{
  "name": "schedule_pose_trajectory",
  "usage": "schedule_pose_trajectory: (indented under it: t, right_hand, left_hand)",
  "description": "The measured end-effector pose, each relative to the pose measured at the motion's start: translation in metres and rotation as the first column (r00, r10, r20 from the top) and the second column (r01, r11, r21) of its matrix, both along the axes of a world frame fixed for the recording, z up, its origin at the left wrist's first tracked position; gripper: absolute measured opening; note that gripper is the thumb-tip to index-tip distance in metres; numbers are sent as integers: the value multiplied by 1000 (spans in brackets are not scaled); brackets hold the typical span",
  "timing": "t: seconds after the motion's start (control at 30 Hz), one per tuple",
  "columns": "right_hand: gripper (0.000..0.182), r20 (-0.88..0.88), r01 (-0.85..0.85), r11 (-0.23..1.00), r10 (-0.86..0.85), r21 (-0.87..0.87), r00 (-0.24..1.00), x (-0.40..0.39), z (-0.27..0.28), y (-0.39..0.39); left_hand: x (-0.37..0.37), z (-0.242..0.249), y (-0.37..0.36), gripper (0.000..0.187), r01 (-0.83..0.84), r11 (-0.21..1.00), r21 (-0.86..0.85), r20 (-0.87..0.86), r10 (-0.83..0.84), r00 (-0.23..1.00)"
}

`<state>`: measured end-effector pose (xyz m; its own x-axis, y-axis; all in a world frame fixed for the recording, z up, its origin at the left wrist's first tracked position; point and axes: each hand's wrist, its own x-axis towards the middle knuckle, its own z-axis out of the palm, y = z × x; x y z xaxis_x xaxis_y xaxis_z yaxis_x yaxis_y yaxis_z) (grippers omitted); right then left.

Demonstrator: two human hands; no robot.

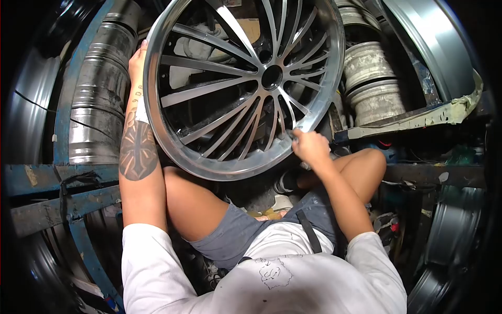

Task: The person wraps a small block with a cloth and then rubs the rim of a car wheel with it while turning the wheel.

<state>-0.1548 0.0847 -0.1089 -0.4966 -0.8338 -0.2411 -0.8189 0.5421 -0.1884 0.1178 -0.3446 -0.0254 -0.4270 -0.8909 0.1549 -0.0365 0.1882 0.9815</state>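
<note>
A large multi-spoke alloy wheel (271,77), silver with dark recesses, stands tilted before me above my lap. My left hand (138,56) is at the outer left edge of the rim, its fingers mostly hidden behind it. At the lower right of the rim, my right hand (310,146) is closed with its knuckles up, pressed near the inner lip. Something small and greyish shows at its fingertips, too little to identify. Whitish smears mark the rim beside that hand.
Stacked metal wheel barrels (99,83) line a blue frame (64,94) on the left. More stacked wheels (372,78) stand at the right, beside a large shiny rim (434,42). Another wheel (454,225) lies at the lower right. My bent legs are below the wheel.
</note>
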Motion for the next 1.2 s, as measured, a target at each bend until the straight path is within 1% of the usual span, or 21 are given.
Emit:
schedule_pose_trajectory:
  t: [0.07, 0.13, 0.2, 0.23, 0.3, 0.4, 0.43, 0.47, 0.5, 0.6, 0.63, 0.67, 0.8, 0.83, 0.9, 0.93, 0.97, 1.0, 1.07, 1.17, 1.2]
  right_hand:
    - [32, -33, -75, 990, 79, 120, 996, 15, 3, 1]
    - [31, 69, -33, 999, 31, 30, 997, -7, -2, 0]
    - [32, -3, -40, 999, 40, -8, 999, -9, -3, -2]
    - [32, -29, -85, 995, 87, 57, 996, 3, -3, -2]
    - [33, -61, -140, 985, 147, 97, 987, 16, 1, -1]
    - [33, -32, -61, 997, 59, -49, 998, 3, -7, 3]
    - [34, -63, -42, 998, 44, 39, 997, 15, -7, 4]
    - [35, -31, -25, 995, 29, 101, 999, 30, -11, 7]
    - [34, 14, 6, 999, -7, 38, 1000, 27, -14, 11]
    - [33, 216, 108, 989, -83, -104, 973, 2, 14, 24]
    - [36, 270, 98, 972, -39, -211, 962, -15, 13, 33]
    - [38, 380, 122, 984, -63, -133, 923, -26, 39, 37]
    - [41, 565, -67, 949, 239, -308, 790, -100, 89, 68]
    - [44, 626, 37, 918, 239, -395, 743, -117, 93, 72]
    - [50, 828, 368, 843, 149, -392, 541, -146, 92, 83]
    - [53, 933, 563, 780, 73, -274, 353, -158, 84, 88]
    - [57, 937, 707, 636, 76, -309, 342, -157, 77, 82]
    - [56, 941, 756, 564, 146, -333, 305, -161, 75, 76]
    - [56, 946, 773, 553, 101, -312, 310, -160, 76, 72]
    - [56, 974, 721, 657, 97, -218, 206, -168, 72, 81]
    - [56, 977, 737, 643, 105, -210, 186, -171, 71, 84]
  left_hand:
    - [-10, -12, -6, 57, -135, 991, -24, 38, 136, 990]
    - [-26, -25, -13, 56, -307, 951, -22, 92, 308, 947]
    - [-25, -21, -13, 56, -342, 933, -112, 167, 357, 919]
    - [-24, -27, -23, 54, -379, 903, -204, 241, 421, 874]
    - [-7, -1, -7, 54, -123, 991, -57, 162, 131, 978]
    - [-37, -1, 12, 54, -381, 924, 12, 113, 378, 919]
    - [-34, 4, 13, 56, -343, 935, -95, 218, 355, 909]
    - [-32, 7, 13, 57, -324, 934, -151, 278, 355, 892]
    - [-30, 10, 14, 58, -303, 930, -207, 336, 359, 871]
    - [-34, -9, -6, 60, -357, 903, -238, 292, 417, 861]
    - [-32, -20, -16, 62, -371, 898, -238, 247, 425, 871]
    - [-31, -13, -18, 59, -365, 898, -247, 246, 422, 872]
    - [-32, -6, -12, 59, -355, 905, -235, 215, 405, 889]
    - [-31, -4, -10, 59, -355, 906, -232, 206, 402, 892]
    - [-32, -3, -2, 59, -355, 908, -223, 192, 398, 897]
    - [-32, 0, 2, 59, -358, 907, -220, 183, 399, 899]
    - [-29, 1, 4, 59, -362, 907, -218, 176, 401, 899]
    - [-28, 3, 6, 59, -367, 904, -217, 172, 406, 898]
    - [-26, 6, 9, 59, -369, 904, -215, 167, 406, 899]
    - [-26, 9, 14, 59, -363, 907, -211, 166, 400, 902]
    - [-25, 10, 15, 59, -364, 907, -212, 162, 400, 902]
